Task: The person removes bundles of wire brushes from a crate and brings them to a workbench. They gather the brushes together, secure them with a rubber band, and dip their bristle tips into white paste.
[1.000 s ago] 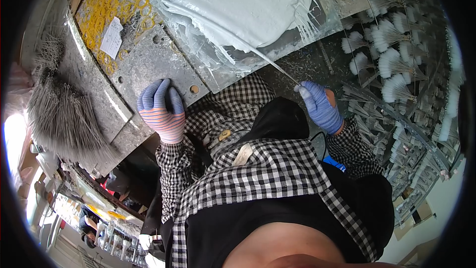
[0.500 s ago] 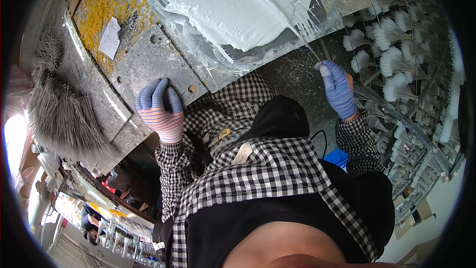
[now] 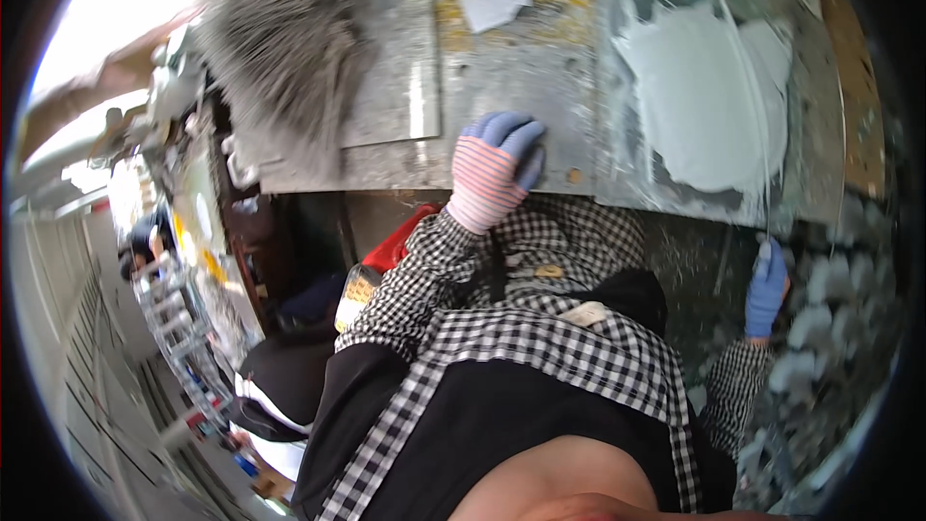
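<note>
Right of centre, the blurred right hand [image 3: 766,291] pinches the near end of a thin rod [image 3: 765,159] between its fingers; the exact grip is hard to make out. The rod runs up the right of the frame over white paste [image 3: 694,101], its far end lost in blur. Near upper centre, the left hand [image 3: 494,172] lies on the worktop [image 3: 559,96], fingers bent and close together, their undersides hidden. At upper left, a grey wire bundle [image 3: 275,48] is smeared by motion.
</note>
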Demonstrator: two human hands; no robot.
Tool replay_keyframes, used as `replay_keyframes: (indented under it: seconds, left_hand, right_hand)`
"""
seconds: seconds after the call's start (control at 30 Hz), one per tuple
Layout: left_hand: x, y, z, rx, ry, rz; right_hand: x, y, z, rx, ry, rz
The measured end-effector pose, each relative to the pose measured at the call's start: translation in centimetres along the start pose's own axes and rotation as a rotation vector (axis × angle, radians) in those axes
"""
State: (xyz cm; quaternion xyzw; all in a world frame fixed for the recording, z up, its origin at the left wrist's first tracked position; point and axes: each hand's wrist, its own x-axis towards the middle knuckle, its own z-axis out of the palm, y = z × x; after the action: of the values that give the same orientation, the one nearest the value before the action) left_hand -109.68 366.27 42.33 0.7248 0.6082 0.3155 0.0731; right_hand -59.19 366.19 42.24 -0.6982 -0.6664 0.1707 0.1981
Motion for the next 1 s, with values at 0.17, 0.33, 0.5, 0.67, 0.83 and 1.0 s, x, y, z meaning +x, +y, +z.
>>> replay_keyframes:
  seconds: [0.17,0.33,0.5,0.67,0.83,1.0]
  left_hand:
    - [-1.0,-4.4,-7.7,0.369,0.148,-0.221]
    - [-3.0,-12.9,-14.5,0.954,0.058,-0.466]
    - [-3.9,-17.9,-15.2,0.895,0.051,-0.424]
    - [-5.6,-19.8,-17.4,0.942,0.133,-0.339]
    - [-8.3,-20.5,-17.6,0.954,0.121,-0.433]
    - [-9.5,-21.7,-16.0,0.979,0.157,-0.431]
  right_hand:
    - [1.8,-4.4,-3.2,-0.260,0.002,-0.177]
    - [3.3,-18.9,-2.4,0.011,-0.129,-0.324]
    - [4.3,-33.6,7.0,0.240,-0.451,-0.761]
    - [6.8,-47.7,22.1,0.130,-0.624,-1.030]
    - [7.5,-54.2,29.5,0.177,-0.474,-1.269]
    - [6.8,-62.6,31.5,0.165,-0.485,-1.523]
